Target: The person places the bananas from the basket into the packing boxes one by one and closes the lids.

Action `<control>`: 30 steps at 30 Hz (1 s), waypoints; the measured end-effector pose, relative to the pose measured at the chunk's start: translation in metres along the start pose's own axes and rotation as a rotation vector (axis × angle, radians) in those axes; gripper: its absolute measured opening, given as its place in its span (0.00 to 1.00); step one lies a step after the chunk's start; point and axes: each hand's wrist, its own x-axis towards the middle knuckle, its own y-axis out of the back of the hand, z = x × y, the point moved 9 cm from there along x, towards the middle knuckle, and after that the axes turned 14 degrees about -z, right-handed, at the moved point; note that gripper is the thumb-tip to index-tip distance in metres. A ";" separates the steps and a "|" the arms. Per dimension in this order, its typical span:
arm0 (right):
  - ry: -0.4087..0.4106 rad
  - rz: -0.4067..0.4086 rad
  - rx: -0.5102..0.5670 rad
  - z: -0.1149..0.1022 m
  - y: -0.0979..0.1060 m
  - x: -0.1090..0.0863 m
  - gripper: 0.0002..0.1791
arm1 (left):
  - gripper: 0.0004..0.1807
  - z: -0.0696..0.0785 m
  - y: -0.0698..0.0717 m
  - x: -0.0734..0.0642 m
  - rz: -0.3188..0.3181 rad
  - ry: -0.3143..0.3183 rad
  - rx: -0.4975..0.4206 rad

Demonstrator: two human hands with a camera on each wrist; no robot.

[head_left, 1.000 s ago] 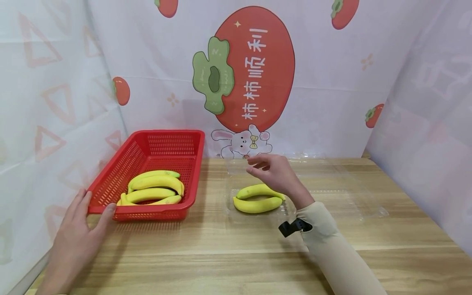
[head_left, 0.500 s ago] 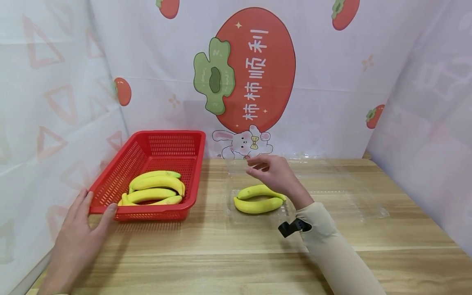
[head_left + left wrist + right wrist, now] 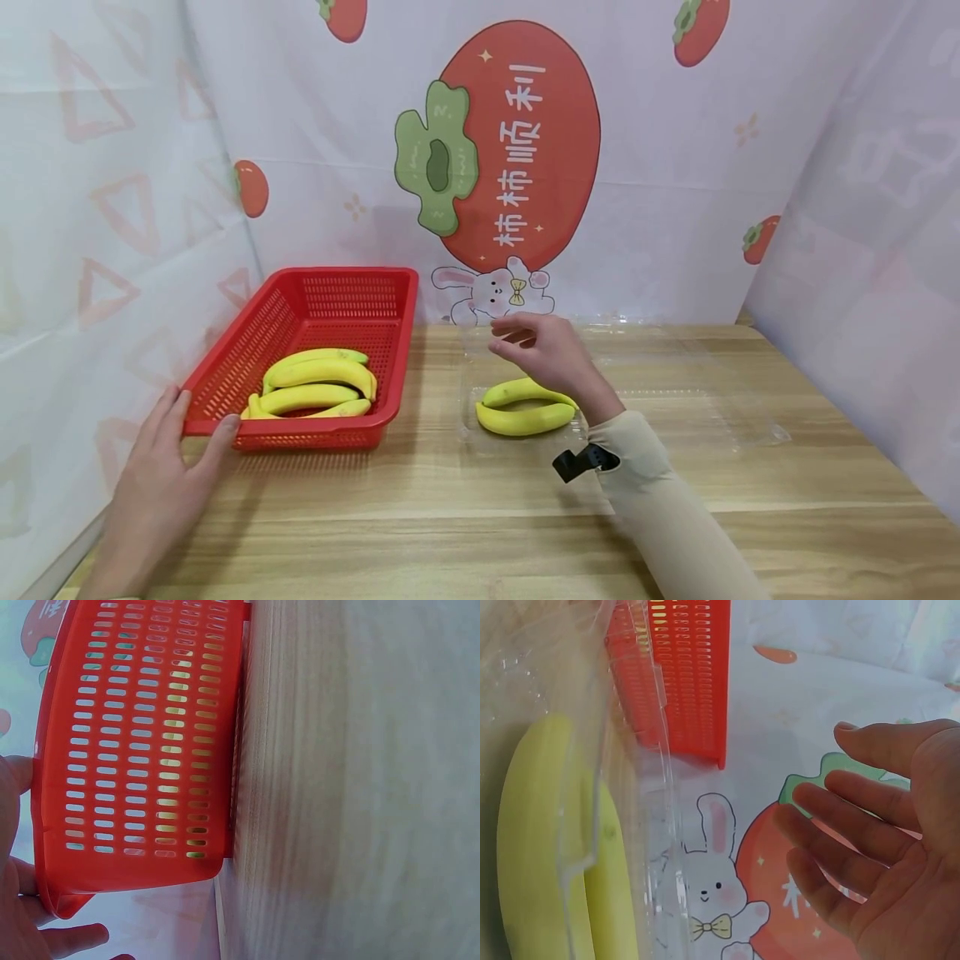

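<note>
At the near left corner of the red plastic basket (image 3: 300,425), my left hand (image 3: 153,487) holds the rim, thumb on the front edge and fingers along the side. In the left wrist view, the fingers (image 3: 71,939) reach round that corner. Several yellow bananas (image 3: 322,371) lie inside the basket. Two more bananas (image 3: 525,419) lie side by side in a clear plastic container (image 3: 467,437) on the right. Above and behind these, my right hand (image 3: 551,350) hovers with loosely bent fingers and nothing in its grasp. The right wrist view shows its palm beside the container's clear wall.
The clear container's lid part (image 3: 697,408) stretches to the right over the wooden table (image 3: 480,533). A white printed cloth (image 3: 675,233) with red persimmons and a rabbit hangs behind. More cloth stands at both sides, close to the basket on the left.
My right hand has shifted a little to the left above the bananas. The left hand keeps its place on the basket's corner, and the bananas lie as before.
</note>
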 end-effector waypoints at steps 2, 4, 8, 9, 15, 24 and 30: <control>0.011 0.001 0.011 -0.002 -0.002 0.001 0.21 | 0.53 0.000 0.000 0.001 -0.003 0.005 -0.001; 0.020 -0.006 0.023 -0.005 -0.004 0.003 0.21 | 0.53 0.001 -0.001 0.001 -0.001 0.006 0.001; 0.023 -0.012 0.040 -0.007 -0.008 0.005 0.21 | 0.53 0.001 -0.001 0.002 0.000 0.009 0.004; 0.023 -0.011 0.041 -0.008 -0.008 0.006 0.21 | 0.53 0.001 -0.001 0.002 0.001 0.006 0.005; 0.020 -0.010 0.064 -0.016 -0.011 0.010 0.21 | 0.53 0.001 0.000 0.003 0.005 0.001 0.007; 0.053 -0.024 0.112 -0.037 -0.024 0.023 0.22 | 0.53 -0.002 -0.001 0.002 0.005 0.037 0.009; 0.079 -0.017 0.143 -0.049 -0.034 0.032 0.22 | 0.54 -0.003 0.000 0.002 0.005 0.028 0.007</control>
